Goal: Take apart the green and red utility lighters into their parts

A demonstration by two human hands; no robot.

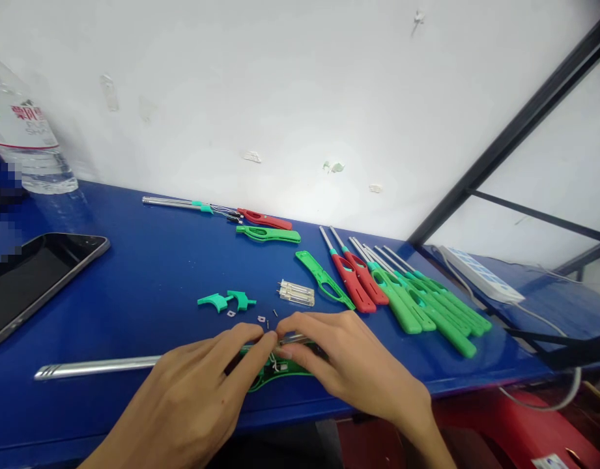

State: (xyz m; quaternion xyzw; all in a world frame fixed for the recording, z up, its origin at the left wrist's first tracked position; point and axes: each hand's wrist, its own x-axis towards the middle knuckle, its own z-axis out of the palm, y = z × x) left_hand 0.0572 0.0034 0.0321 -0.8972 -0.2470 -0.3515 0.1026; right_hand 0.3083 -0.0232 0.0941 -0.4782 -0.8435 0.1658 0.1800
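Observation:
Both hands meet near the front edge of the blue table (148, 273). My left hand (206, 384) and my right hand (348, 365) press their fingertips together over a green lighter body (275, 372) that lies open on the table. A long metal nozzle tube (94, 368) runs out of it to the left. The fingers pinch a small part at the middle of the body; I cannot make out what it is. Just beyond the fingertips lie two green triggers (226, 301), a clear fuel tank (296, 293) and a few tiny metal bits (261, 319).
A row of several finished red and green long lighters (407, 293) lies at the right. A green half shell (324, 279), another green shell (268, 234) and a red one with tube (221, 212) sit farther back. A phone (30, 280) and water bottle (21, 130) are left, a power strip (480, 273) right.

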